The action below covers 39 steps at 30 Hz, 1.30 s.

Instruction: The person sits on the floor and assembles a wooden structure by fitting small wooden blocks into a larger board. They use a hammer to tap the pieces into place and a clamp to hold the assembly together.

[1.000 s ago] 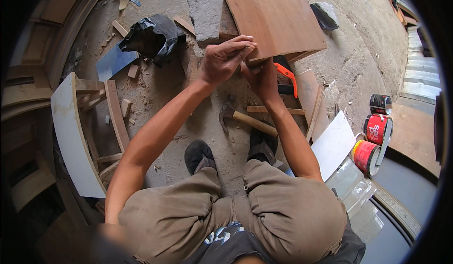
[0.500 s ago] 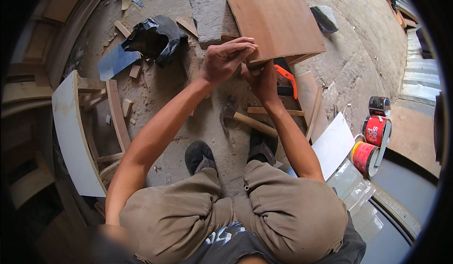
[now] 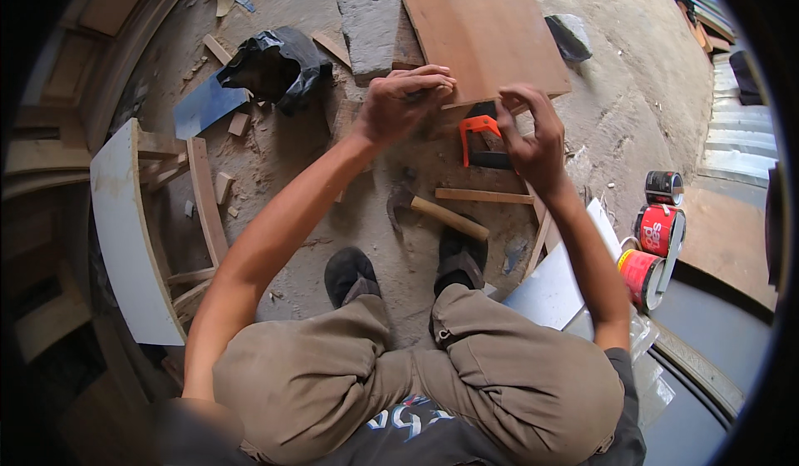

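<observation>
A brown wooden box-like piece (image 3: 483,33) with a flat plywood top lies ahead of me, its near end facing me. At its near left corner, my left hand (image 3: 405,104) is closed in a pinch; what the fingertips hold, if anything, is too small to make out. My right hand (image 3: 537,137) is at the near edge, towards the right, fingers bent over the board and thumb below them. Beneath that edge, an orange and black tool handle (image 3: 478,123) stands out beside my right hand; the rest of the tool is hidden.
A hammer (image 3: 449,218) and a wood strip (image 3: 484,195) lie before my feet. To the left are a black plastic bag (image 3: 312,71) and a white-faced wooden frame (image 3: 133,241). A stone block (image 3: 369,29) adjoins the box. Cans (image 3: 657,229) stand at right.
My right hand has moved from under the near left corner to the right along the edge. More of the orange handle shows, shifted left. My left hand stays at the corner.
</observation>
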Motion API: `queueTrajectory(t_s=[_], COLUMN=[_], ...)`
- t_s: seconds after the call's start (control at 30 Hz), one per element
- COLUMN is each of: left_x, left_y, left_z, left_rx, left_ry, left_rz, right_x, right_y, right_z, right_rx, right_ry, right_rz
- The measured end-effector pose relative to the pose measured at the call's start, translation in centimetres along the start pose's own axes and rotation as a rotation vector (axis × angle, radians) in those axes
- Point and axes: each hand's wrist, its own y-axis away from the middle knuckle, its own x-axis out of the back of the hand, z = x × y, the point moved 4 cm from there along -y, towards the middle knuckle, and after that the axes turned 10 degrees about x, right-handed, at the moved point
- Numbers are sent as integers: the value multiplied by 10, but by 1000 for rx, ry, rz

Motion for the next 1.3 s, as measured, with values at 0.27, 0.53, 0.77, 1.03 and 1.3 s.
queueTrajectory(t_s=[0.27,0.53,0.77,1.03,1.3], left_x=[-4,-11,-9,-6,3], left_y=[4,6,10,8,9], left_z=[-6,-8,-12,-2,-3], left_rx=[17,10,72,2,70], left_ry=[65,102,157,69,222], left_rz=[48,107,141,30,-14], right_x=[23,-13,-33,-31,-33], right_y=[-71,-77,-57,-54,-52], right_z=[-14,-3,0,0,-5], right_rx=[245,183,156,187,215], right_ry=[43,-114,-140,-40,7], right_rz=[-491,-303,-348,-379,-348])
